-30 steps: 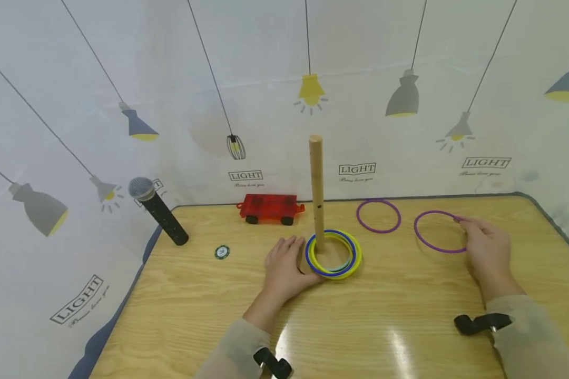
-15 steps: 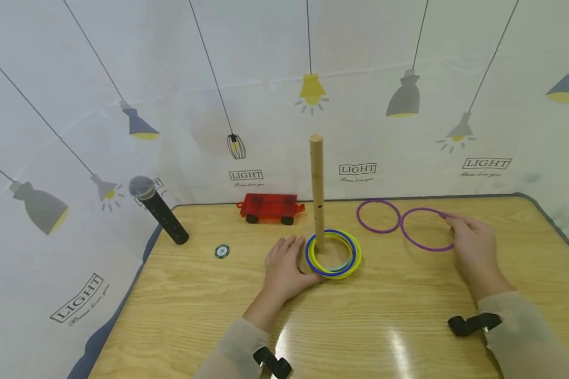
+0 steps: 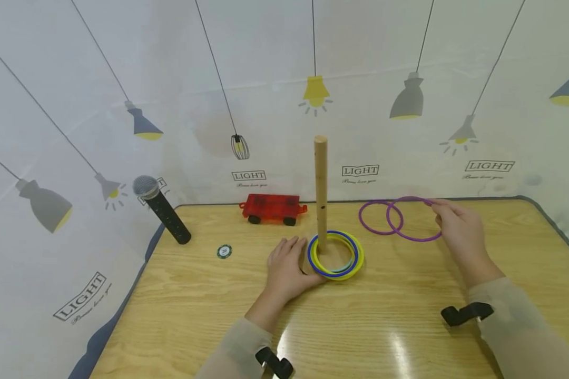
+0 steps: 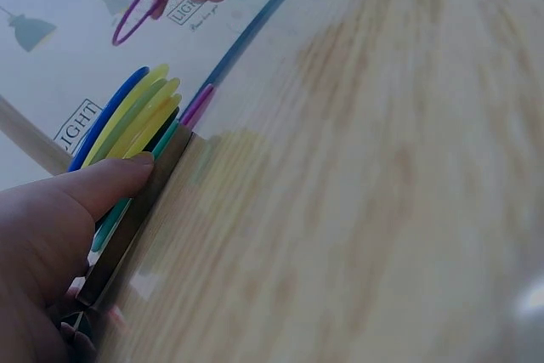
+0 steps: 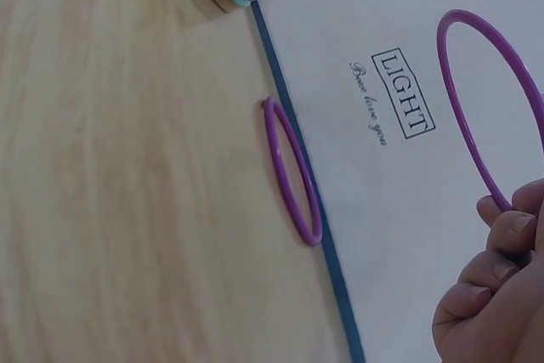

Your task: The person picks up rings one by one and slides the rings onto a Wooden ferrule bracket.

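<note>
In the head view my right hand pinches the rim of a purple ring between thumb and fingers. The right wrist view shows that ring tilted up off the table. A second purple ring lies flat near the table's back edge. My left hand grips the wooden base of an upright wooden peg, thumb at the near edge; its other fingers are partly hidden. Stacked around the peg are several rings, with a blue ring on top and yellow rings beneath.
A red toy wagon stands at the back edge, left of the peg. A microphone lies at the left. A round chip marked 20 lies between microphone and left hand. A printed curtain hangs behind the table.
My right hand has moved left and upward with the purple ring, which now overlaps the second purple ring in the head view. The left hand stays at the base.
</note>
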`<state>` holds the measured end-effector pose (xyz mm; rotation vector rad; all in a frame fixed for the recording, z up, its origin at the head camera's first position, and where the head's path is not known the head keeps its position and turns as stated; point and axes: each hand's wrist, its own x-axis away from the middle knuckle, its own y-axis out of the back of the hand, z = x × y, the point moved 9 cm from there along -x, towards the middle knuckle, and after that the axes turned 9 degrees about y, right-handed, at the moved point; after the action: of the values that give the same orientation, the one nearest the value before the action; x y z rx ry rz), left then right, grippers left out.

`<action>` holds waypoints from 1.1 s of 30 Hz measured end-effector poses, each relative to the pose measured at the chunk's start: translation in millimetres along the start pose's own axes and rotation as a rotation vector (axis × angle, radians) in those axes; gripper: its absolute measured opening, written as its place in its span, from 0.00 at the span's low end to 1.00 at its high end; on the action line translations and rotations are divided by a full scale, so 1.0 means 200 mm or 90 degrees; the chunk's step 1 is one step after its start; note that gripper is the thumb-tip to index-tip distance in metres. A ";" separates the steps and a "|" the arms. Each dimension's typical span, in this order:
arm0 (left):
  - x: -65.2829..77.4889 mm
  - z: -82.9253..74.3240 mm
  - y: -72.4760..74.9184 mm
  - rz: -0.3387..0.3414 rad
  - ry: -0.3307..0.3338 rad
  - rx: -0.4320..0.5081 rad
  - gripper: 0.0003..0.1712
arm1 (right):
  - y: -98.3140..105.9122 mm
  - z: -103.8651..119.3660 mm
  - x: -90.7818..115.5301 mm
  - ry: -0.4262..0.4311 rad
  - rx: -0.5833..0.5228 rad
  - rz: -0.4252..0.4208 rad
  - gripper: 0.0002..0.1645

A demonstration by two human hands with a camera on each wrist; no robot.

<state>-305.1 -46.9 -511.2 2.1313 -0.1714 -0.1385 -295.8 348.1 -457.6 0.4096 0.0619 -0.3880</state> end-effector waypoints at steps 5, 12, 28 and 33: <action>0.00 -0.01 0.00 0.002 0.001 0.003 0.62 | -0.03 0.08 -0.03 0.013 -0.015 0.014 0.31; 0.00 -0.01 0.00 0.007 0.004 0.002 0.62 | -0.07 0.21 -0.08 0.069 -0.059 0.049 0.25; -0.01 0.01 -0.01 0.007 0.011 -0.015 0.62 | -0.20 0.58 -0.08 0.171 -0.105 0.125 0.18; -0.01 0.01 -0.02 0.008 0.010 -0.014 0.62 | -0.22 0.68 -0.08 0.195 -0.146 0.136 0.15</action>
<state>-307.5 -46.1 -514.9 2.1092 -0.1730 -0.1150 -330.5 261.5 -347.5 0.2434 0.3554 -0.1027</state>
